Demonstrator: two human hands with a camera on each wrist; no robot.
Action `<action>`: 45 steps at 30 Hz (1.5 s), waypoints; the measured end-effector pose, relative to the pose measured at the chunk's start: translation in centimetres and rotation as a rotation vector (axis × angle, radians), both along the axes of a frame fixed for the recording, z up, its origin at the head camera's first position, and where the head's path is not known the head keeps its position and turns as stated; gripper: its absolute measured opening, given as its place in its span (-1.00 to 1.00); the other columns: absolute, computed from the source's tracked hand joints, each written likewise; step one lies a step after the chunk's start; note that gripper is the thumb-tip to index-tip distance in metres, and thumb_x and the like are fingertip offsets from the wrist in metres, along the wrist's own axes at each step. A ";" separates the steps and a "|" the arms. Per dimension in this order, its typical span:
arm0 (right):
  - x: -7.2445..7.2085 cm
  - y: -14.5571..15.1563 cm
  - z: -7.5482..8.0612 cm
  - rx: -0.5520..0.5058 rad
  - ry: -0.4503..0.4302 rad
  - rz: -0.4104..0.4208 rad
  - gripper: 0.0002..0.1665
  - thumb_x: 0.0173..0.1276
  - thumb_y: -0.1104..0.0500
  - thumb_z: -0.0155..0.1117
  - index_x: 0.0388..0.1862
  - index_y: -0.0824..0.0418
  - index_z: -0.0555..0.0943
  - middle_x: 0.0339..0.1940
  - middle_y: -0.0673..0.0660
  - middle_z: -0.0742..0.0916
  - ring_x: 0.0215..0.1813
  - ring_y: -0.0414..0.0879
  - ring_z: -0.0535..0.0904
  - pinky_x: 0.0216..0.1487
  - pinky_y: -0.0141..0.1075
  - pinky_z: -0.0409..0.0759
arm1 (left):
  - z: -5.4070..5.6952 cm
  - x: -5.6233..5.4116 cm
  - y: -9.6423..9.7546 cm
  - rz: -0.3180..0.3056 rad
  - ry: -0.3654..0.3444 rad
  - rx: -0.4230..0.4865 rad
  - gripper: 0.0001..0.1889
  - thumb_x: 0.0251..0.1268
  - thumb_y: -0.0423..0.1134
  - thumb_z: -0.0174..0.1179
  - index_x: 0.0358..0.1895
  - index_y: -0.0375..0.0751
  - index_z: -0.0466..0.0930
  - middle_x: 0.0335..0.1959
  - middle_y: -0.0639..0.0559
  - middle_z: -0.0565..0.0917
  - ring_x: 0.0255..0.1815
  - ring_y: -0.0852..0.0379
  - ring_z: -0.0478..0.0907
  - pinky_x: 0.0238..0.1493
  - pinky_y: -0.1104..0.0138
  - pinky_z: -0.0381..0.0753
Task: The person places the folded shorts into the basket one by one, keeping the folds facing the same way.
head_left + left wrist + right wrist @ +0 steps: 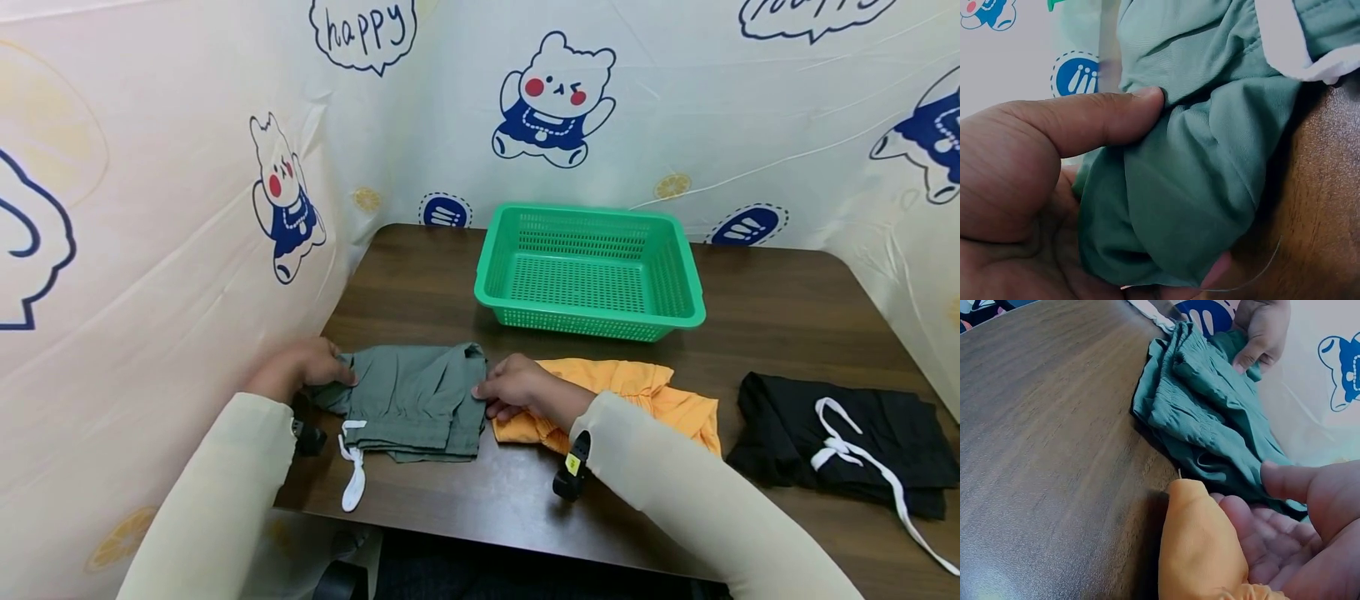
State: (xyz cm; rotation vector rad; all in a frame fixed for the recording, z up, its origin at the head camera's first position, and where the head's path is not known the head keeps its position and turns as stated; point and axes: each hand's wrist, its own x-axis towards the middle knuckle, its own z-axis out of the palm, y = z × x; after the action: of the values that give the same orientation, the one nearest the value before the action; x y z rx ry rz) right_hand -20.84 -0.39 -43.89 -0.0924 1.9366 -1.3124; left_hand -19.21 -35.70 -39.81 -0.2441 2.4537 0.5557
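Green drawstring shorts (412, 387) lie folded on the table, their white drawstring (354, 483) trailing toward the front edge. My left hand (311, 367) pinches the left end of the shorts, thumb on top and fingers beneath a loose fold, as the left wrist view shows close up. At the opposite side, my right hand (525, 387) holds the shorts' right edge, its thumb (1288, 482) on the green cloth and its fingers under the edge. An orange garment (686, 408) with gathered cloth lies partly beneath my right hand and wrist.
A green plastic basket (585, 312) with perforated walls stands at the back of the wooden table (757, 308), with nothing inside. Folded black drawstring clothing (780, 425) lies at the right. Printed curtain (435, 100) hangs around the table's back and sides.
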 end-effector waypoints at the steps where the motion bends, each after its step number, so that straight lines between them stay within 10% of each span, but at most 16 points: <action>1: 0.0 0.0 -0.1 0.000 -0.003 -0.005 -0.84 0.44 0.20 0.39 -0.16 0.30 0.70 -0.28 0.25 0.74 -0.37 -0.02 0.70 -0.39 -0.26 0.71 | -0.1 0.0 0.0 0.017 0.000 0.024 -0.68 0.27 0.01 0.39 -0.25 -0.20 0.66 -0.29 -0.15 0.47 -0.13 -0.15 0.45 -0.26 0.12 0.54; 16: 0.0 -0.4 -0.2 0.010 -0.054 -0.131 -0.91 0.40 0.27 0.41 -0.19 0.28 0.69 -0.48 0.20 0.73 -0.54 -0.10 0.63 -0.52 -0.30 0.66 | -0.3 0.5 -1.1 0.092 0.034 0.153 -0.66 0.32 -0.24 0.37 -0.59 -0.07 0.44 -0.61 0.05 0.29 -0.44 0.03 0.40 -0.33 0.21 0.55; 26: 0.4 0.7 0.8 -0.141 -0.004 -0.199 -0.87 0.41 0.30 0.39 -0.13 0.35 0.74 -0.45 0.20 0.72 -0.49 -0.10 0.65 -0.33 -0.25 0.74 | 0.1 0.5 -0.9 0.114 0.130 0.144 -0.81 0.26 -0.13 0.45 -0.30 -0.18 0.72 -0.33 -0.07 0.46 -0.13 -0.11 0.42 -0.23 0.14 0.50; 45: -1.4 5.6 7.4 -0.201 0.115 -0.183 -0.76 0.47 0.23 0.35 -0.04 0.40 0.71 -0.34 0.20 0.71 -0.37 -0.06 0.65 -0.04 -0.09 0.73 | 6.1 -0.9 3.2 0.059 0.277 0.304 -0.79 0.30 -0.16 0.44 -0.44 -0.17 0.71 -0.61 0.07 0.41 -0.31 -0.06 0.37 -0.31 0.16 0.35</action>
State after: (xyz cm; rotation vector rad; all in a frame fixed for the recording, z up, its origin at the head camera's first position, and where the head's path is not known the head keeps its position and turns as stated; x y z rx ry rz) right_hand -22.19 5.18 -36.50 -0.0934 1.9395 -1.6538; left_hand -20.08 -32.52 -33.72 -0.1206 2.5838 1.0372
